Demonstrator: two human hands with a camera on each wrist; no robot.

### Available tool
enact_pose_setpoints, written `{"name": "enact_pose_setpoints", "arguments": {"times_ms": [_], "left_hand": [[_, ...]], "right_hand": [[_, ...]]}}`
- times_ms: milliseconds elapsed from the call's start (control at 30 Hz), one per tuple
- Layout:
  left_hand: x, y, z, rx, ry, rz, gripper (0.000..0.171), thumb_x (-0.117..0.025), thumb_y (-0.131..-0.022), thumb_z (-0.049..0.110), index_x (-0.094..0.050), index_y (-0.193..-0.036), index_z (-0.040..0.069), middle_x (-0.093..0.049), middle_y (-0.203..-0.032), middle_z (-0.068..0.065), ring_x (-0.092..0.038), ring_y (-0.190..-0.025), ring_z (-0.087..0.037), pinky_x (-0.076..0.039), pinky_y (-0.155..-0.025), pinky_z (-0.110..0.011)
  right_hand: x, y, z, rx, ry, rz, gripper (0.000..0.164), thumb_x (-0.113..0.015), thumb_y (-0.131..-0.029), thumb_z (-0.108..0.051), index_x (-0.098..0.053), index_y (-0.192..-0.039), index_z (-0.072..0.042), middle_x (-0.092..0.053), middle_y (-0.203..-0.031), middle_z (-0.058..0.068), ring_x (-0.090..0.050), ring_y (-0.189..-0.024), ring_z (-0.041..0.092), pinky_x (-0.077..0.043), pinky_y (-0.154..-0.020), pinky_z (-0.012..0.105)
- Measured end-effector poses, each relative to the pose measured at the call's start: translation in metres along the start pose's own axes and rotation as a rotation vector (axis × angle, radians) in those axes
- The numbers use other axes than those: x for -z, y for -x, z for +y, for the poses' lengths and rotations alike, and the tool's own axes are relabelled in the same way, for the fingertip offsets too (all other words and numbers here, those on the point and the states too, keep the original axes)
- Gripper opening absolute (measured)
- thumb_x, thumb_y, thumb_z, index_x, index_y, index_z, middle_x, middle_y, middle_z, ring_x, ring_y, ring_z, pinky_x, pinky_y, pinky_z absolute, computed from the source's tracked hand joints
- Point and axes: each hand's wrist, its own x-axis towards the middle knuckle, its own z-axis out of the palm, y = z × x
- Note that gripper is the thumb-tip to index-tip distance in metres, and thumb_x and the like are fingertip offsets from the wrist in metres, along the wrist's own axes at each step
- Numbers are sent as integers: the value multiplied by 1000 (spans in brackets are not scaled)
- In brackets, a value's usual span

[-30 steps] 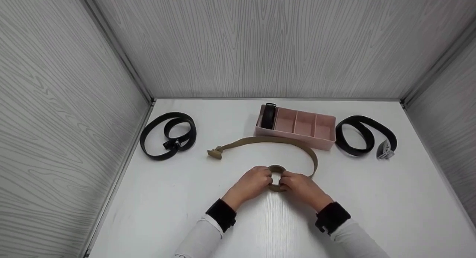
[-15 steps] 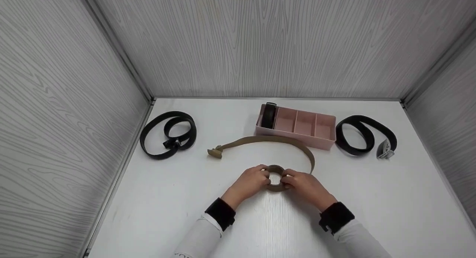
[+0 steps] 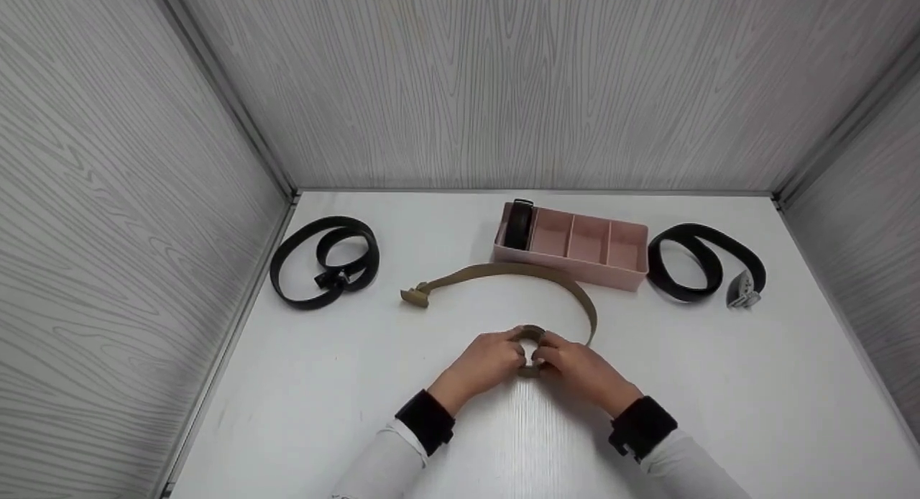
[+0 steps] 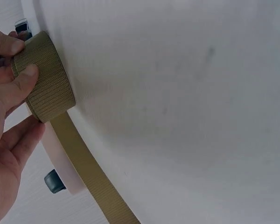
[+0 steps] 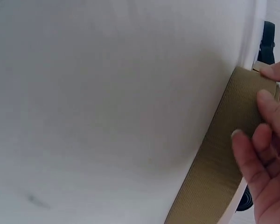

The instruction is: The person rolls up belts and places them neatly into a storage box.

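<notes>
A tan webbing belt [image 3: 507, 269] lies in an arc on the white table, standing on edge. Its near end is wound into a round coil [image 4: 49, 81]. At the far left end sits its tan buckle [image 3: 415, 296]. My left hand [image 3: 490, 362] grips the coil's left side, with a thumb and fingers on the webbing. From the right, my right hand [image 3: 581, 367] pinches the coil where the loose strap runs into it. In the right wrist view, fingertips [image 5: 267, 100] press on the flat band.
Behind the belt stands a pink divided box [image 3: 571, 267], with a rolled dark belt [image 3: 519, 229] in its leftmost compartment. A black belt [image 3: 305, 304] lies loosely looped at the left. Another black belt [image 3: 713, 269] with a silver buckle [image 3: 744, 290] lies right of the box. Grey panels surround the table.
The coil has shifted slightly toward me. The loose strap's right bend has drawn in to the left, while the buckle end has stayed put. Both hands keep hold of the coil.
</notes>
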Motion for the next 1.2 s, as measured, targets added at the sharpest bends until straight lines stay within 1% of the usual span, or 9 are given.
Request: {"name": "enact_pose_setpoints", "arguments": {"times_ms": [100, 167, 267, 433, 600, 767, 900, 1067, 1200], "left_hand": [[2, 7, -5, 1, 54, -37, 20, -69, -87, 4, -77, -79, 20, -72, -94, 13, -58, -119, -14, -50, -86, -21], [4, 12, -10, -3, 92, -53, 19, -68, -87, 3, -76, -80, 18, -72, -96, 12, -55, -124, -16, -50, -87, -21], [7, 19, -15, 2, 146, -71, 16, -68, -88, 3, -76, -83, 16, -73, -97, 10, -52, -127, -17, -49, -89, -22], [11, 31, -21, 4, 213, -45, 18, -68, -86, -2, -76, -84, 13, -73, -95, 8, -53, -127, -20, -48, -91, -23], [12, 39, -28, -2, 212, -13, 19, -68, -84, -5, -75, -80, 13, -73, -92, 7, -55, -124, -21, -48, -91, -24], [14, 45, -39, 63, 224, -50, 13, -73, -81, 0, -76, -80, 13, -73, -91, 7, -55, -124, -20, -48, -92, -25], [16, 51, -46, 97, 247, -37, 10, -76, -79, 2, -76, -80, 11, -74, -88, 5, -58, -121, -22, -48, -93, -27], [15, 52, -46, 144, 234, -32, 8, -77, -79, 5, -78, -84, 11, -74, -89, 3, -58, -120, -22, -48, -94, -28], [12, 47, -38, 175, 125, -49, 8, -76, -82, 10, -79, -88, 14, -73, -92, 2, -58, -121, -21, -48, -93, -26]], "right_hand": [[10, 9, 10, -63, 17, -23, 35, -78, -80, 0, -68, -112, -9, -57, -113, 3, -62, -76, 15, -52, -64, 30], [20, 17, 20, -125, 56, -51, 32, -80, -77, 0, -70, -106, -10, -60, -107, 1, -63, -75, 17, -53, -63, 31], [35, 32, 37, -211, 83, -92, 21, -81, -74, 0, -74, -88, -13, -62, -90, -2, -65, -79, 18, -53, -66, 32], [52, 54, 53, -277, 10, -132, 18, -82, -73, -1, -74, -82, -14, -62, -86, -6, -63, -81, 16, -53, -71, 34], [69, 70, 67, -376, -77, -165, 18, -82, -73, 1, -73, -79, -14, -59, -87, -7, -61, -82, 16, -52, -74, 36], [89, 89, 82, -493, -137, -178, 18, -79, -74, 3, -72, -78, -13, -59, -84, -4, -59, -80, 17, -50, -71, 37], [101, 102, 92, -575, -157, -193, 15, -80, -73, 1, -72, -78, -11, -62, -80, -3, -58, -76, 18, -49, -68, 37], [109, 111, 91, -627, -140, -211, 23, -73, -70, 13, -73, -86, -3, -66, -80, 3, -62, -76, 22, -50, -69, 40], [114, 103, 69, -648, -17, -243, 40, -66, -68, 20, -70, -104, 5, -67, -93, 16, -63, -83, 34, -51, -70, 47]]}}
